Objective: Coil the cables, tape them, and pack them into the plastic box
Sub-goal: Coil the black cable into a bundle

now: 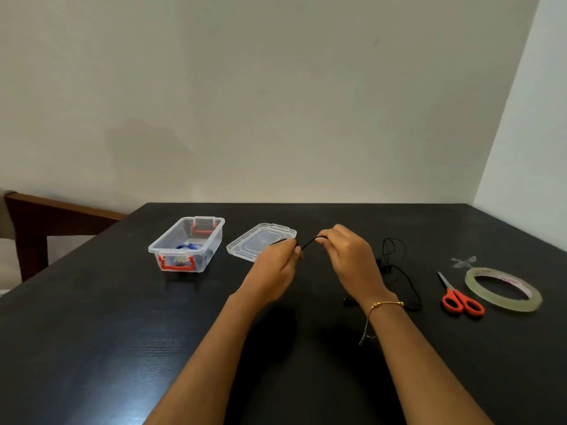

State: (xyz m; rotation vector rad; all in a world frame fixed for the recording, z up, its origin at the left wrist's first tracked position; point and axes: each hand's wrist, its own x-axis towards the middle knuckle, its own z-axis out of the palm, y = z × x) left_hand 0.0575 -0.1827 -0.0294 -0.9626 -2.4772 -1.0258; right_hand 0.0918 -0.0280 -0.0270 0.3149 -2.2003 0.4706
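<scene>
Both hands pinch the black cable (308, 242): left hand (277, 266) and right hand (348, 256) fingers curled on a short taut span held above the table (92, 332), likely to start a coil, its slack trailing right. The open plastic box (187, 243), blue cable (190, 246) inside, sits far left with its lid (260, 242) just beside it. Scissors (460, 297), tape roll (503, 289) and cut tape strips (464, 261) wait near the right edge, leaving bare room in front.

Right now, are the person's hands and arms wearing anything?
Both forearms are bare, with no sleeves in view. The left hand wears nothing. At the wrist of the right hand sits a thin gold bracelet with small beads, and a fine chain dangles beneath it.
</scene>
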